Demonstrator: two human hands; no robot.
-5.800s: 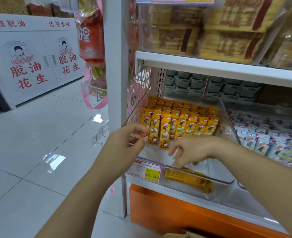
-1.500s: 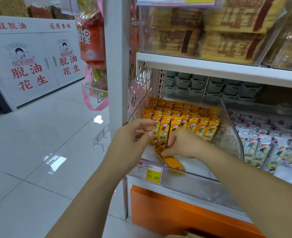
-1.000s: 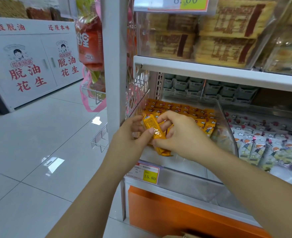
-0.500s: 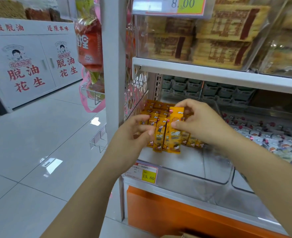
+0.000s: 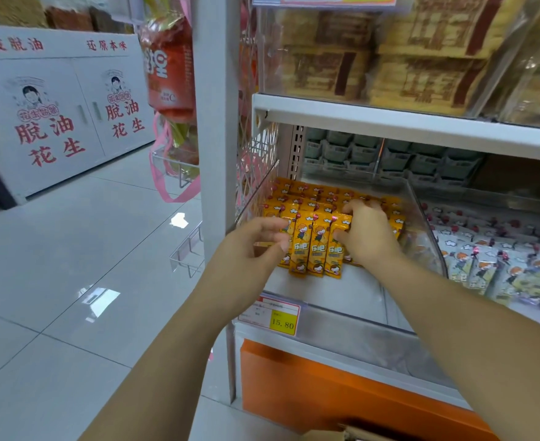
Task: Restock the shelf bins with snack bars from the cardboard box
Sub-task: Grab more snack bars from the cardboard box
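while the left hand point(image 5: 256, 246) holds nothing, relaxed fingertips point(image 5: 283, 224) at the left end of the front row, the orange snack bars point(image 5: 315, 246) stand upright in the clear bin point(image 5: 427, 224). the right hand point(image 5: 369, 233) curls over the row's right end, thumb pinching a bar. white packets point(image 5: 485, 265) fill the next bin over.

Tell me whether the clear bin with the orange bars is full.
Not full. The orange bars stand in rows filling the back, but the front of the bin floor is bare.
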